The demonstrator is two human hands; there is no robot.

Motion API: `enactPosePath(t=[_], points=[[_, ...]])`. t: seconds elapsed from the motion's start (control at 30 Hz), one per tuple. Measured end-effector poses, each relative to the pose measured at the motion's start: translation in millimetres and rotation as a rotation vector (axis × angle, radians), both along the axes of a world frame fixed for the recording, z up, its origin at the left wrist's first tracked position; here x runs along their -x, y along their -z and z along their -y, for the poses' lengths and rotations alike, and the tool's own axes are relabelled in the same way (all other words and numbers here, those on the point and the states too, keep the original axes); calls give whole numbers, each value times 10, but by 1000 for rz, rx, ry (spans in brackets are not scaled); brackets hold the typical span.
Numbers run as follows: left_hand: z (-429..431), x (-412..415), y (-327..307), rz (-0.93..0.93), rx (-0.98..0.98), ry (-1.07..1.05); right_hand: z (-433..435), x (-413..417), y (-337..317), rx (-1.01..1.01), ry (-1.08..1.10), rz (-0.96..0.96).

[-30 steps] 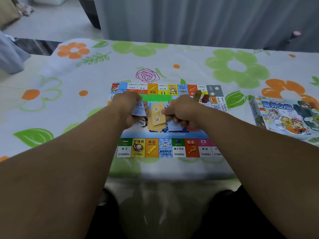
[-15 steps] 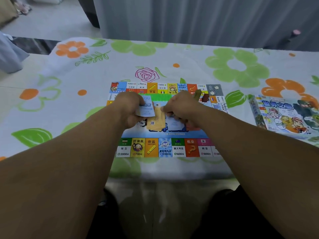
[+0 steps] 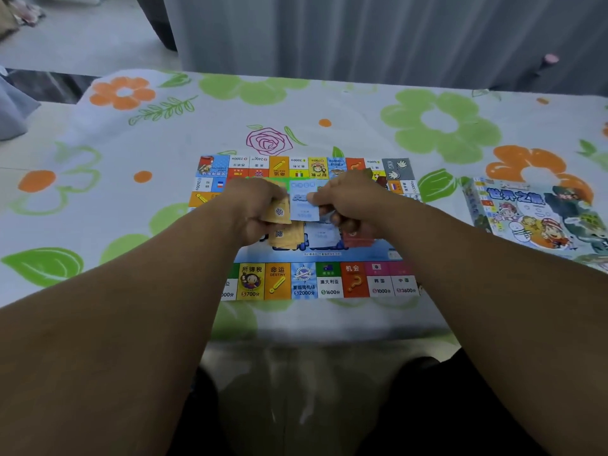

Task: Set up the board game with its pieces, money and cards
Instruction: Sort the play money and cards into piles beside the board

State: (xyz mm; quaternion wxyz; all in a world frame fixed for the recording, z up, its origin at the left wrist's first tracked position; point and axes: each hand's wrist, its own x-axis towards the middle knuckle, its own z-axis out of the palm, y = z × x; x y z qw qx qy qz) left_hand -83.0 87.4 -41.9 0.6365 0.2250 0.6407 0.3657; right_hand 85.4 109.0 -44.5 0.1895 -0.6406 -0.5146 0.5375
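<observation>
My left hand (image 3: 260, 205) grips orange cards (image 3: 279, 212); my right hand (image 3: 353, 199) pinches one blue card (image 3: 304, 207), both above the middle of the board (image 3: 329, 282) on the counter (image 3: 345, 106). If my fingers (image 3: 314, 199) slacken, cards could drop across the piles (image 3: 287, 237) beneath and mix the colours.

The single head view looks forward and down, close over the board (image 3: 306, 281) on the flowered tablecloth (image 3: 164, 133).
</observation>
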Motion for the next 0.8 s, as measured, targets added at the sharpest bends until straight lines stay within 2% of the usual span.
enactPosePath(t=[0.23,0.4,0.73,0.8], points=[[2,0,1,59,12,-37,-4,-238,57,41,-44,178],[-12,-18,8,53,29,-22,-9,-242,96,41,-44,212],[-32,-72,38,4,28,17,-10,-195,32,-60,76,167],[-29,-92,33,5,30,39,-6,-180,10,-70,49,98]])
